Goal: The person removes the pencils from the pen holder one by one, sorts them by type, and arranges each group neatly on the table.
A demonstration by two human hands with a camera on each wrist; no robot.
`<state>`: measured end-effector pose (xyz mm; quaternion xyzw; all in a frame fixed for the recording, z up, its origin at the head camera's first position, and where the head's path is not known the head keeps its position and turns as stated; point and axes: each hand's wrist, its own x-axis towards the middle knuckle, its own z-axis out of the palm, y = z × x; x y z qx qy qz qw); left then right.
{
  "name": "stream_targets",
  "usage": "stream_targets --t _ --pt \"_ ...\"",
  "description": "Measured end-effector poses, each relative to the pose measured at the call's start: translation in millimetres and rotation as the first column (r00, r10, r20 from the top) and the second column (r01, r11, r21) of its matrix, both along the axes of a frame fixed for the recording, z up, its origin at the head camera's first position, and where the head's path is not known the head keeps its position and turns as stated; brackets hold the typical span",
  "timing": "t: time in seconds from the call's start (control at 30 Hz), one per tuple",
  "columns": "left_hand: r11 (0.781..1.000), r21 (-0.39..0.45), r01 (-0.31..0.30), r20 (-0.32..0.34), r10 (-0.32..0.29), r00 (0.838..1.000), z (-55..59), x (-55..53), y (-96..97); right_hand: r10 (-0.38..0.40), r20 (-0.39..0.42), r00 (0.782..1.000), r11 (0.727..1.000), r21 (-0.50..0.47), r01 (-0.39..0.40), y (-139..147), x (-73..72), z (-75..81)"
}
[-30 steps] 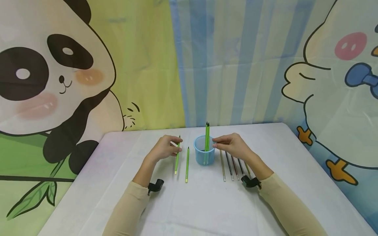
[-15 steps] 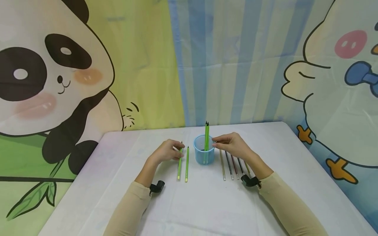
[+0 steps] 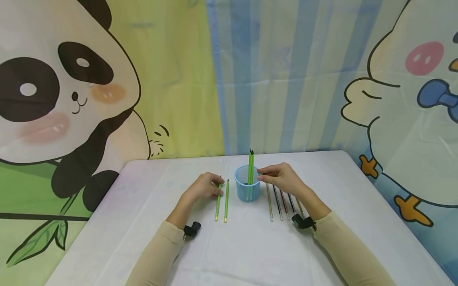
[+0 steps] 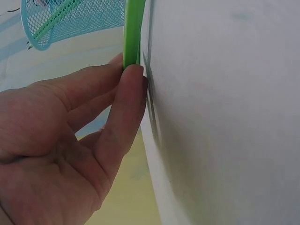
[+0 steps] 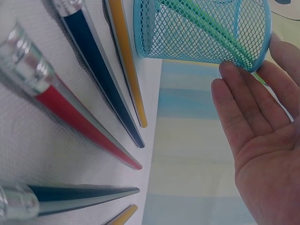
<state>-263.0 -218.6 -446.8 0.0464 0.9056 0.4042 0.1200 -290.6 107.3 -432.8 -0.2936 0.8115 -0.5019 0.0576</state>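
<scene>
My left hand (image 3: 206,186) pinches a green pencil (image 3: 217,204) between thumb and fingers, close to the white tabletop. In the left wrist view the fingertips (image 4: 131,77) press on the green shaft. Another green pencil (image 3: 226,200) lies parallel, just to its right. My right hand (image 3: 282,176) holds the rim of a light blue mesh cup (image 3: 242,193), thumb and fingers at its right edge. Two green pencils (image 3: 251,163) stand in the cup with dark points up. In the right wrist view the fingers (image 5: 239,89) touch the mesh cup's rim.
Several thin pencil-like sticks (image 3: 277,202) with silver bands lie in a row right of the cup, partly under my right hand and wrist. They show yellow, dark blue and red shafts. A white cloth covers the table (image 3: 243,254); cartoon-printed curtains (image 3: 179,79) hang behind.
My left hand has moved slightly toward me and to the right with its green pencil, bringing it beside the other lying pencil. My right hand stays at the cup's rim.
</scene>
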Motion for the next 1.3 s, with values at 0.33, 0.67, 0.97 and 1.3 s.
stream_targets --t 0.33,0.67,0.97,1.3 --pt "0.999 -0.036 0.01 0.002 -0.01 1.0 0.3 2.3 3.4 0.003 -0.004 1.0 1.0 0.001 -0.003 -0.3 0.0 -0.6" --pt "0.997 -0.083 0.005 -0.003 -0.005 1.0 0.0 3.2 7.3 -0.004 0.003 1.0 1.0 0.002 0.004 -1.1 -0.5 -1.0" --pt "0.997 -0.082 0.011 0.017 -0.01 1.0 1.4 3.3 6.7 -0.007 0.011 1.0 1.0 -0.003 0.007 -1.6 0.4 0.8" --pt "0.995 -0.095 0.01 0.008 -0.009 1.0 7.1 3.3 2.9 -0.014 0.003 1.0 1.0 -0.006 0.014 -1.7 3.0 1.4"
